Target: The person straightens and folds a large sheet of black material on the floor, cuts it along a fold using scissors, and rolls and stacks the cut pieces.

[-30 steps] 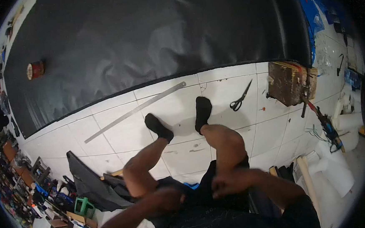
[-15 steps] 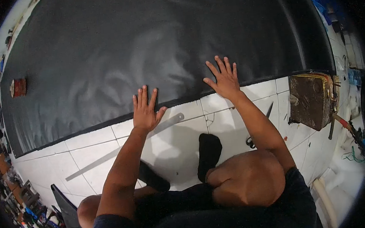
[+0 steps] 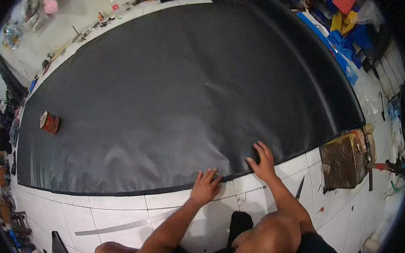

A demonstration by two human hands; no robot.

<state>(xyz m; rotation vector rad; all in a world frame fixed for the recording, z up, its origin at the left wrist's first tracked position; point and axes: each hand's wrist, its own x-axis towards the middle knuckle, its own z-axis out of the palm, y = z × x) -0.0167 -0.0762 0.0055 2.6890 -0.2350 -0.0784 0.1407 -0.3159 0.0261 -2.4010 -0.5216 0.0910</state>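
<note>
A soft, leathery sheen is being given off by the smooth black sheet (image 3: 163, 87), rippled toward its near edge. Light is being reflected glossily by the white floor tiles (image 3: 121, 202), while a dull metallic finish is being shown by the ruler (image 3: 118, 226). A rough, scuffed face is being presented by the brown block (image 3: 344, 166), and matt cloth by the sock (image 3: 241, 221).

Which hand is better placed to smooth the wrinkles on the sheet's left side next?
Likely the left hand: its fingers are at the near edge of the black sheet, closer to those wrinkles. The right hand sits farther right.
</note>
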